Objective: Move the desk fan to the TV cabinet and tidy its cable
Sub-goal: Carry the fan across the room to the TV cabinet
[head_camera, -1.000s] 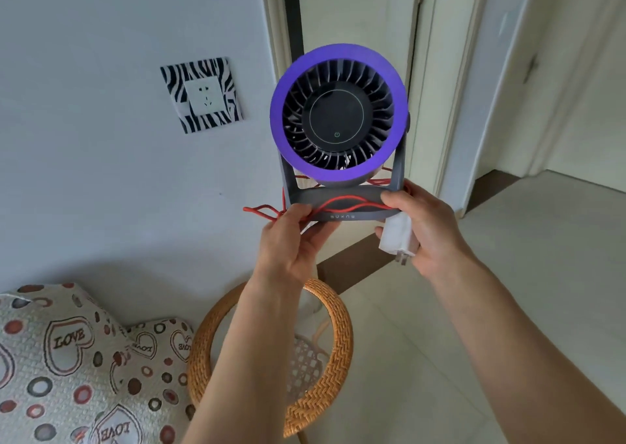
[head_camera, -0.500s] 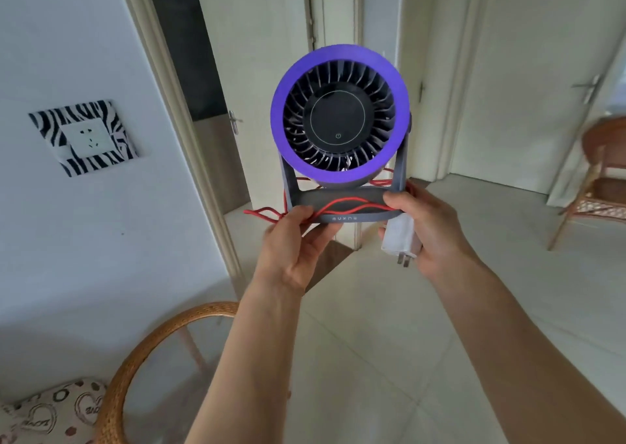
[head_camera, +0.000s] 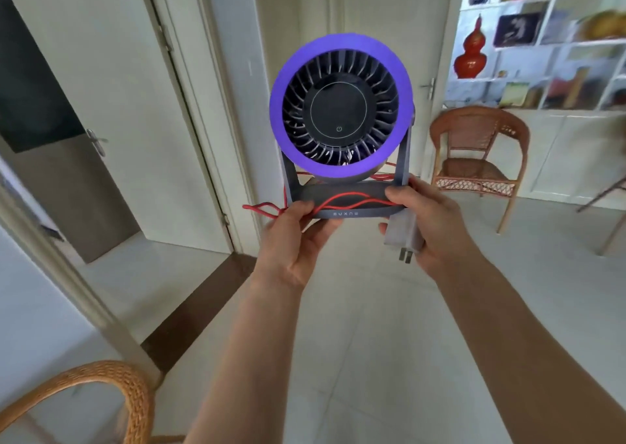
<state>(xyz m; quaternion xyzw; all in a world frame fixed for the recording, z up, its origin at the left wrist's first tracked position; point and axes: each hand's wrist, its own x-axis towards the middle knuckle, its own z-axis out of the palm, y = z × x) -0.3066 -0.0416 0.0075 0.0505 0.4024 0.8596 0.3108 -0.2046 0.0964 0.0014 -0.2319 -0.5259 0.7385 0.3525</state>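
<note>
I hold a desk fan (head_camera: 340, 111) upright in front of me, at chest height. It has a purple ring, dark blades and a grey stand. Its red cable (head_camera: 342, 200) lies in loops over the base and sticks out to the left. My left hand (head_camera: 294, 240) grips the base's left end and some of the cable. My right hand (head_camera: 430, 227) grips the base's right end and also holds the white plug adapter (head_camera: 403, 237), prongs pointing down. No TV cabinet is in view.
A rattan chair (head_camera: 474, 159) stands ahead on the right below white shelves (head_camera: 542, 44) with a red gourd vase (head_camera: 471, 54). Doorways open on the left (head_camera: 101, 111). A round wicker table rim (head_camera: 101, 379) is at the lower left. Pale tiled floor (head_camera: 372, 325) stretches ahead.
The view has swung to the right: the wall socket and patterned cushion have left the frame, and the shelves and rattan chair have come in. Both hands keep the same grip on the fan.
</note>
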